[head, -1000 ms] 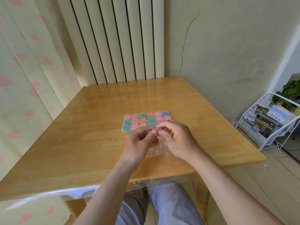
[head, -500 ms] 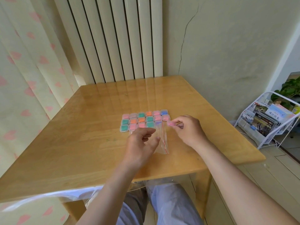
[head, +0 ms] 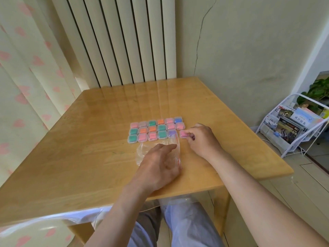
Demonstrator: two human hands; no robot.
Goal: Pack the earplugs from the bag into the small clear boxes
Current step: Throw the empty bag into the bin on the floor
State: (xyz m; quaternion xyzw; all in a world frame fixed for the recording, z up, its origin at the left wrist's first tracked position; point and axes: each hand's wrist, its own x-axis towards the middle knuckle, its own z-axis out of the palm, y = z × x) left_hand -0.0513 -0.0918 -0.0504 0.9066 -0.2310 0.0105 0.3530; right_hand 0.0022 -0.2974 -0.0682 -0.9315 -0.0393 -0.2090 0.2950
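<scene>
Hands apart now: right hand (head: pixel 201 138) pinches pink-filled small clear plastic box (head: pixel 183 134), just brought to grid of filled boxes (head: pixel 154 130); left hand (head: pixel 158 168) flat on clear zip bag (head: pixel 144 150), prob empty

A glossy wooden table (head: pixel 85 157) fills the middle of the frame. Behind it, at upper centre, stands a tall white ribbed radiator (head: pixel 124 41). A cream curtain (head: pixel 26 77) printed with pink hearts hangs down the left side. The pale wall (head: pixel 249 50) at upper right has a long thin crack (head: pixel 197 54). At far right, a white wire rack (head: pixel 277 145) holds magazines (head: pixel 288 127) beside a green plant (head: pixel 318 90), on a tiled floor (head: pixel 302 193).
</scene>
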